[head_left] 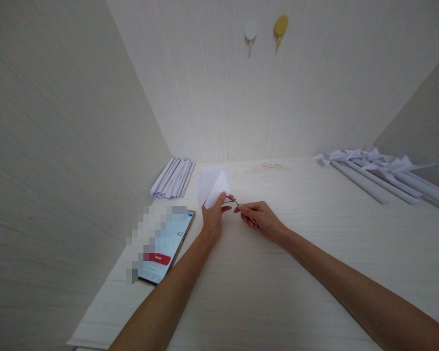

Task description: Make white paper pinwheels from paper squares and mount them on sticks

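Note:
My left hand (214, 214) grips a white piece of paper (219, 184) with a pointed top, its thumb pressed on the near side. Between the fingers of my right hand (259, 217) is a thin stick-like tool (237, 202), whose tip reaches the paper's lower right edge. The tool's exact kind is too small to make out. More white paper sheets (205, 183) lie flat on the table behind my left hand.
Left of the sheets lies a bundle of narrow white paper strips or tubes (173, 178). A phone (168, 246) rests near my left forearm. Rolled paper sticks with pointed paper ends (380, 175) lie at the right. White (250, 30) and yellow hooks (281, 25) are on the back wall.

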A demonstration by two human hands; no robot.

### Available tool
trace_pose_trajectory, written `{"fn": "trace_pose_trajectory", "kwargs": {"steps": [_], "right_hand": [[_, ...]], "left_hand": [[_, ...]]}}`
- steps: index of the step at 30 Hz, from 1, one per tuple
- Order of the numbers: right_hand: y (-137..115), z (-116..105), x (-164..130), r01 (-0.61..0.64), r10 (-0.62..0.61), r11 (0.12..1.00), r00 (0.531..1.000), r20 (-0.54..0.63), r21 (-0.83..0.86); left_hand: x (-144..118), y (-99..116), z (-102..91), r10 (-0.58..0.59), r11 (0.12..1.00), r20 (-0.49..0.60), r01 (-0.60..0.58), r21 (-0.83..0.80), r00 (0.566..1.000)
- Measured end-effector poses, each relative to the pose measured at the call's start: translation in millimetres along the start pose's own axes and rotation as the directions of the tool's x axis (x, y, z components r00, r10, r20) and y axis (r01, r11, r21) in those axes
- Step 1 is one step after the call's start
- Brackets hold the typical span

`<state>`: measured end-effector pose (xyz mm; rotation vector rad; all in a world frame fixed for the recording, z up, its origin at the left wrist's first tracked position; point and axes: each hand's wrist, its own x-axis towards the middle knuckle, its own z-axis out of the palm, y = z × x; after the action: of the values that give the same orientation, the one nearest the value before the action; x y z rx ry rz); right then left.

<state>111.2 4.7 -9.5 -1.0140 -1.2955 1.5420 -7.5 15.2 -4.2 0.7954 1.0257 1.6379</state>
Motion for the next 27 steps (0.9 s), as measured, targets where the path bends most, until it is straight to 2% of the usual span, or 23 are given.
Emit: {"fn": "trace_pose_trajectory", "kwargs": {"steps": [14, 21, 24, 27], "right_hand": [[-1.4, 0.9, 1.3, -0.001, 0.001, 1.000, 1.000, -0.021, -0.006], [0.5, -0.1, 0.2, 0.027, -0.027, 0.999, 1.000, 0.004, 0.023], [0.3, 0.7, -1.3, 0.085, -0.078, 0.986, 0.996, -0.049, 0.142], [-1.4, -0.8, -1.0, 0.154, -0.118, 0.959, 0.980, -0.161, 0.236]], "left_hand": [[0.4, -0.8, -1.0, 0.003, 1.000, 0.006, -0.003, -0.024, 1.000], [1.6, 1.3, -1.0, -0.013, 0.999, -0.049, 0.011, -0.053, 0.999], [1.4, 1.8, -1.1, -0.043, 0.997, -0.054, 0.040, -0.065, 0.998], [0.4, 3.1, -1.1, -0.102, 0.990, 0.041, 0.106, -0.096, 0.994]]}}
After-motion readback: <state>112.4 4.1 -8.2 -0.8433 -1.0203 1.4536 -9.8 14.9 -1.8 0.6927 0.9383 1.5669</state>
